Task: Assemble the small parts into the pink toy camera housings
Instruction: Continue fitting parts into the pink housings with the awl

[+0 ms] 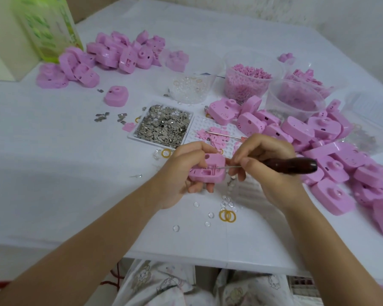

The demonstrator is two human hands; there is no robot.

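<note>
gripping the pink housing (208, 171) by its rims just above the table (53, 151), the left hand (186, 173) curls round it; light, stiff, slippery plastic (likely). the right hand (263, 164) pinches the awl (290, 165), tip inside the housing.

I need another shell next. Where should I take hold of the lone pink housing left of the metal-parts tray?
Grip the lone pink housing by its near and far side walls, coming from above. It lies flat, raised ring up, apart from the housing pile, with bare table around it, so both walls look free. The ring likely gives a poorer grip.
</note>
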